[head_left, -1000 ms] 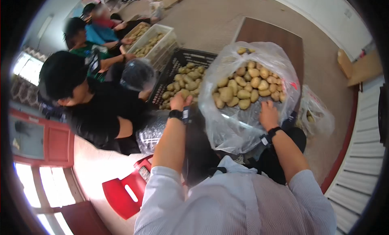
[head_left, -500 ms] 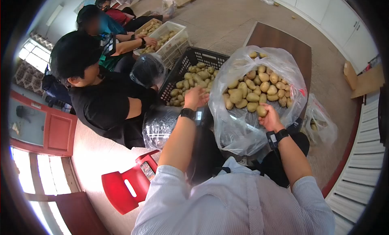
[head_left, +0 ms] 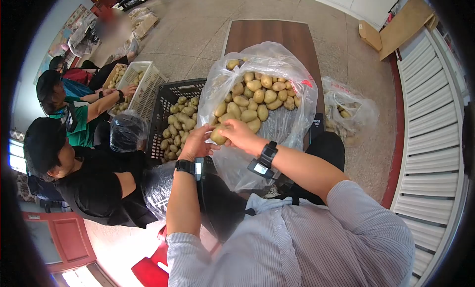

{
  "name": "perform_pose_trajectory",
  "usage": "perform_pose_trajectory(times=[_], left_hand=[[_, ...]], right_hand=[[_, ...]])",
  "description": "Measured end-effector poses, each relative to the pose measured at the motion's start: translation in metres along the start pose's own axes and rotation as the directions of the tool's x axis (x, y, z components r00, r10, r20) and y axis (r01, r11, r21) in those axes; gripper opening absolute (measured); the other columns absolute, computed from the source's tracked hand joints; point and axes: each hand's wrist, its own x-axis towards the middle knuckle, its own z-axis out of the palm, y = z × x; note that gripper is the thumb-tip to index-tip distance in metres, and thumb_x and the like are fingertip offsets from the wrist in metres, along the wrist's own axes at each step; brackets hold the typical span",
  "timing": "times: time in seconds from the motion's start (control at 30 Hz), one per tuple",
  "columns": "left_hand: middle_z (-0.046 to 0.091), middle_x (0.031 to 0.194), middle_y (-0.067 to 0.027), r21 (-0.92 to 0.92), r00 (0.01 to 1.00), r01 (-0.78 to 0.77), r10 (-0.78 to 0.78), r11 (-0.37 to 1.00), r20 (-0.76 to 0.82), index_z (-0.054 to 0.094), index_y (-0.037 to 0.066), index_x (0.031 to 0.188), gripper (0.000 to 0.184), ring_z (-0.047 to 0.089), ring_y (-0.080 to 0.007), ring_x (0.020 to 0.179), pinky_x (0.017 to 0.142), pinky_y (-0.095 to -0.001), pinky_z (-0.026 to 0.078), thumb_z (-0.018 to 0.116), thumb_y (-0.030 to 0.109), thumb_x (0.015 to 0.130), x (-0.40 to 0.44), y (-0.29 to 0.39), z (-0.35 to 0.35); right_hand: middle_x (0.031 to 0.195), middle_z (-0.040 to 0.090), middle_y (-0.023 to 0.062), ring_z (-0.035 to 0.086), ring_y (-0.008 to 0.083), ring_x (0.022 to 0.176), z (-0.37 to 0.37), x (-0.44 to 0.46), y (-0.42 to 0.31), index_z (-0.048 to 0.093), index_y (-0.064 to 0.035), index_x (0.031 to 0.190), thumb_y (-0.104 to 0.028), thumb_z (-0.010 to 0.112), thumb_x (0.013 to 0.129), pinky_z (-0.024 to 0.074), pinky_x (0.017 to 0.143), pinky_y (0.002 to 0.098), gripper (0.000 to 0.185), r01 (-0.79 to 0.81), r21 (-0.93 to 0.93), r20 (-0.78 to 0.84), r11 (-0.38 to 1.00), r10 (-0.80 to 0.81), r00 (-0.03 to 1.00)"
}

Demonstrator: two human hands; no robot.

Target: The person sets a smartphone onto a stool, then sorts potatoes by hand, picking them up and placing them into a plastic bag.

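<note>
A yellowish-brown potato (head_left: 218, 135) is held in my right hand (head_left: 241, 135), over the near left edge of a clear plastic bag (head_left: 292, 124). Just left of that potato is my left hand (head_left: 197, 143), its fingers apart and reaching toward it; whether they touch it is unclear. Many loose potatoes (head_left: 257, 95) lie inside the wide-open bag. To the left of the bag, a black plastic crate (head_left: 157, 114) holds more potatoes (head_left: 179, 121), close to my left hand.
A brown tabletop (head_left: 277, 32) extends behind the bag. At right, another plastic bag (head_left: 354, 109) with potatoes sits on the floor. A person in black (head_left: 99, 183) sits at left, near a white crate (head_left: 148, 91). A red stool (head_left: 151, 269) stands behind.
My right hand has carried the potato from the bag's near right side to its left edge, beside my left hand. My left hand has drawn back from above the crate. The view has swung right.
</note>
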Motion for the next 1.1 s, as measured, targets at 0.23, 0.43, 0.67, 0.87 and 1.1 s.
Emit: perform_pose_trajectory(times=[0.23,0.43,0.67,0.87,1.1], left_hand=[[0.067,0.094,-0.0104,0.129,0.990,0.029,-0.046,0.991,0.136,0.054,0.008,0.124,0.047,0.067,-0.0245,0.069,0.051,-0.0297,0.050,0.055,0.045,0.095,0.003,0.002,0.006],[0.064,0.089,-0.0079,-0.080,0.991,-0.129,0.126,0.988,-0.033,0.057,0.009,0.112,0.045,0.062,-0.0197,0.065,0.048,-0.0286,0.044,0.053,0.050,0.096,0.000,0.001,-0.006],[0.063,0.095,-0.0075,-0.360,0.949,-0.242,0.143,0.901,-0.281,0.055,0.010,0.117,0.042,0.062,-0.0205,0.070,0.052,-0.0291,0.049,0.055,0.046,0.095,0.017,-0.010,-0.052],[0.062,0.100,-0.0165,-0.412,0.891,-0.262,0.055,0.873,-0.451,0.049,0.003,0.121,0.046,0.063,-0.0289,0.074,0.058,-0.0359,0.054,0.056,0.040,0.095,0.032,-0.022,-0.074],[0.056,0.117,-0.0128,-0.568,0.820,-0.308,-0.090,0.763,-0.566,0.048,0.006,0.124,0.035,0.060,-0.0286,0.091,0.069,-0.0380,0.058,0.058,0.024,0.096,0.026,-0.022,-0.077]], right_hand=[[0.086,0.065,0.0062,0.062,0.0131,0.073,-0.001,0.015,0.020,0.059,-0.0017,0.109,-0.020,0.064,0.090,0.0493,0.062,0.0273,0.027,0.193,0.076,-0.060,0.978,-0.189,0.980],[0.104,0.063,0.0175,0.060,0.0369,0.096,-0.088,0.010,0.044,0.058,-0.0015,0.107,-0.016,0.063,0.083,0.0488,0.084,0.0425,0.029,0.035,-0.719,-0.405,0.694,-0.461,0.789],[0.124,0.051,0.0209,0.050,0.0408,0.113,-0.153,-0.020,0.053,0.053,-0.0028,0.118,-0.022,0.063,0.081,0.0373,0.101,0.0501,0.043,-0.457,-0.767,-0.633,0.451,-0.413,0.655],[0.129,0.048,0.0186,0.046,0.0442,0.119,-0.155,-0.018,0.061,0.047,-0.0025,0.124,-0.024,0.065,0.080,0.0349,0.103,0.0523,0.052,-0.576,-0.720,-0.686,0.386,-0.271,0.675],[0.126,0.049,0.0184,0.050,0.0450,0.115,-0.152,-0.028,0.062,0.047,-0.0025,0.122,-0.022,0.068,0.079,0.0425,0.096,0.0521,0.052,-0.546,-0.785,-0.614,0.293,-0.252,0.748]])
